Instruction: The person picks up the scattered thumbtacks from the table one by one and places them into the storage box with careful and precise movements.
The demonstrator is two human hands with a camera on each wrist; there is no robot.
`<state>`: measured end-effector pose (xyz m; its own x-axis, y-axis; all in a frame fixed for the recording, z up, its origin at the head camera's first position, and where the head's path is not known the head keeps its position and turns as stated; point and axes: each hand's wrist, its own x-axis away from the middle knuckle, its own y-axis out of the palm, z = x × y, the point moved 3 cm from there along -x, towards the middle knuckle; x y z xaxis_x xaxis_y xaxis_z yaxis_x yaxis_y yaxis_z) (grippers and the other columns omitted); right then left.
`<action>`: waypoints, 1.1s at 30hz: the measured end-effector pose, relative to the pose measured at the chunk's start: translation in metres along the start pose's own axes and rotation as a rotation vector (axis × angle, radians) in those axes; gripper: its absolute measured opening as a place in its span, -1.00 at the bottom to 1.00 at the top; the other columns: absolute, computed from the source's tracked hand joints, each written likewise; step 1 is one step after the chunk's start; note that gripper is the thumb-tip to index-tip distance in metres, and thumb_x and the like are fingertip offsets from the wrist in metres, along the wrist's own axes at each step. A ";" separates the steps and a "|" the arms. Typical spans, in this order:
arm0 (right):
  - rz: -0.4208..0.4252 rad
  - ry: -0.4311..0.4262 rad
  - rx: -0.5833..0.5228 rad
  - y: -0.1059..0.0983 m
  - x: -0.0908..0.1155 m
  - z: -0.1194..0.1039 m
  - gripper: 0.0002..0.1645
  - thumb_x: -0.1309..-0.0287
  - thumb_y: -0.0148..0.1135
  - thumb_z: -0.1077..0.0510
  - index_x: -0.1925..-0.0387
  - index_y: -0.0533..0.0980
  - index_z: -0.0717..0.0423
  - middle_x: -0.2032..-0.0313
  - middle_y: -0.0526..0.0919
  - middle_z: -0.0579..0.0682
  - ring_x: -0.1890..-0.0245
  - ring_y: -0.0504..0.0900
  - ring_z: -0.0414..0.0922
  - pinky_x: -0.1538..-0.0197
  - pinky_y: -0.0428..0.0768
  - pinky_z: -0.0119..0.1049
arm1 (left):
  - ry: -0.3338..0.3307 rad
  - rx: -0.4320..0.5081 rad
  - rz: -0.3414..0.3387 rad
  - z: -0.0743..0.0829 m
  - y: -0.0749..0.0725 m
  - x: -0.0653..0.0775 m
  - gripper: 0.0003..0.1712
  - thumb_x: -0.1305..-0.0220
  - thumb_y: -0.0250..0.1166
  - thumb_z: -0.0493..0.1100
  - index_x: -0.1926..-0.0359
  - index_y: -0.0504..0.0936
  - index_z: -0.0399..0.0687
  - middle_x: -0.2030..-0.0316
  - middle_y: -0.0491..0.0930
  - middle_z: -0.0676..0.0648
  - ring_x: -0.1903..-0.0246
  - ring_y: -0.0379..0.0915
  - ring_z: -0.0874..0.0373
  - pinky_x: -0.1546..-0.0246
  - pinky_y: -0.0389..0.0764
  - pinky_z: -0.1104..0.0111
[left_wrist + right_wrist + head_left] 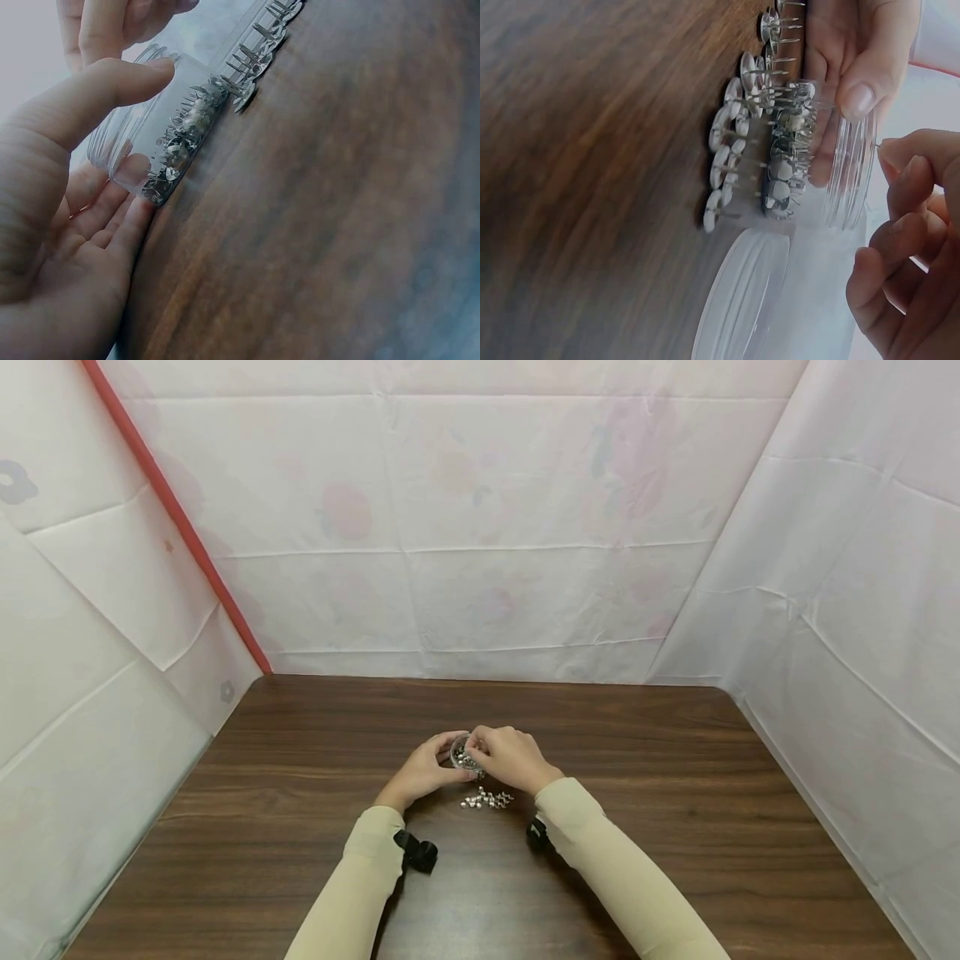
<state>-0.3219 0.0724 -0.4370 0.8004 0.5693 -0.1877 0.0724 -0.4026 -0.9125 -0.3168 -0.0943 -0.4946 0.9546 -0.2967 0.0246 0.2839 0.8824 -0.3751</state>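
My left hand (426,774) holds a clear round jar (139,124), thumb on one side and fingers on the other. Silver thumbtacks (787,161) lie heaped in the jar's bottom. Over the open rim is my right hand (513,758), its thumb and finger pinched together. In the right wrist view a thin metal point sticks out at those fingertips (900,154), seemingly a thumbtack whose head is hidden. On the table beside the jar, loose thumbtacks (487,799) stand in rows, points up.
A clear screw lid (739,300) lies near the jar in the right wrist view. The dark wood table (300,827) runs back to white patterned cloth (525,527), with more cloth at both sides. A red strip (176,514) marks the left corner.
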 end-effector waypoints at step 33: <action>0.022 0.038 -0.026 -0.013 0.019 0.006 -0.78 -0.27 0.10 -0.03 0.15 0.59 -0.11 0.62 0.51 -0.29 0.78 0.35 -0.32 0.73 0.35 -0.43 | 0.008 -0.014 -0.065 0.035 -0.004 0.016 -0.12 -0.01 0.44 0.00 -0.34 0.26 -0.01 -0.31 0.20 -0.14 -0.23 0.17 -0.08 -0.21 0.34 -0.02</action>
<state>-0.3112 0.0926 -0.4305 0.8239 0.5328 -0.1932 0.0697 -0.4337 -0.8984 -0.2992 -0.0895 -0.4605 0.9333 -0.3565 0.0424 0.3444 0.8557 -0.3862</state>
